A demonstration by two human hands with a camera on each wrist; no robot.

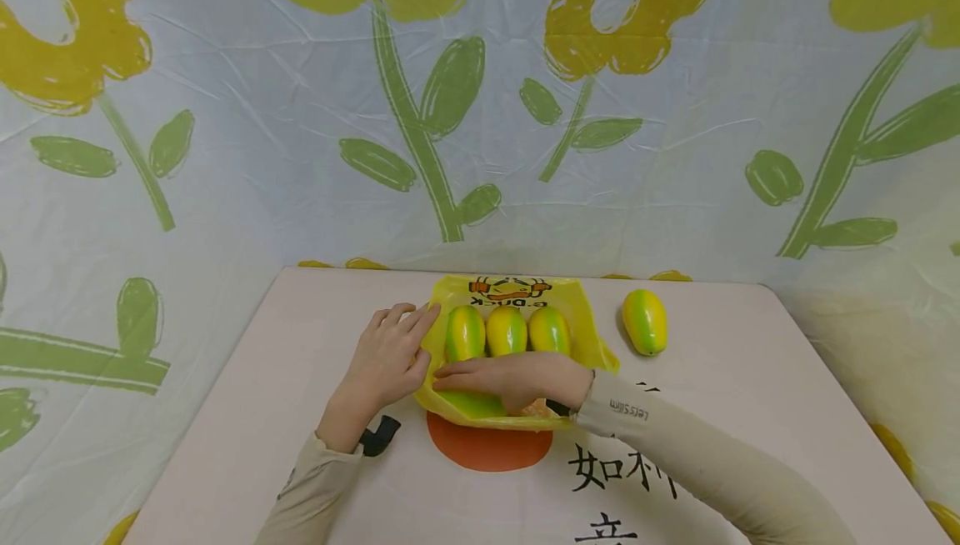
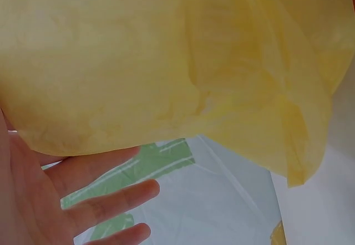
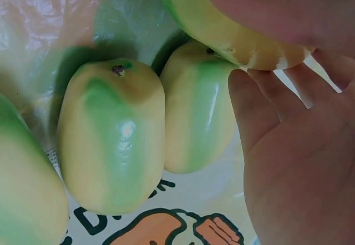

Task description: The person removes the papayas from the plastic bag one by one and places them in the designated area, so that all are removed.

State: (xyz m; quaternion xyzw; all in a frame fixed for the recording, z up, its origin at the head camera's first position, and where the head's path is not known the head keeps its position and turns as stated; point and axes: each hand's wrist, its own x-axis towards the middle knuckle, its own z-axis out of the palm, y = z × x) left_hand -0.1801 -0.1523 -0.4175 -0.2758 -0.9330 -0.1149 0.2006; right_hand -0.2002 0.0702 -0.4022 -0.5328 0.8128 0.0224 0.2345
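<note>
A flowered curtain (image 1: pixel 495 145) rises past the far side of the bag and well out to its left and right. The table (image 1: pixel 720 378) runs outward from the bag: a wide strip of top on its left, a wider one on its right, but little between the bag's far end and the table's far edge. The right sleeve (image 1: pixel 675 441) crosses the space at the bag's near right corner. The yellow bag (image 1: pixel 591 312) itself lies gaping, its near edge overlapping a red disc (image 1: pixel 491 449) printed on the table. At the bag's left edge is the left hand (image 1: pixel 386 357), fingers straight and spread apart, one partly behind the plastic. Over the bag's near half, the right hand (image 1: pixel 517 377) clamps thumb and fingers round a fruit (image 3: pixel 244 48). Three fruits (image 1: pixel 507 331) sit close in a row in the bag's far half; a lone fruit (image 1: pixel 645 322) lies near its right edge, a narrow gap between.
</note>
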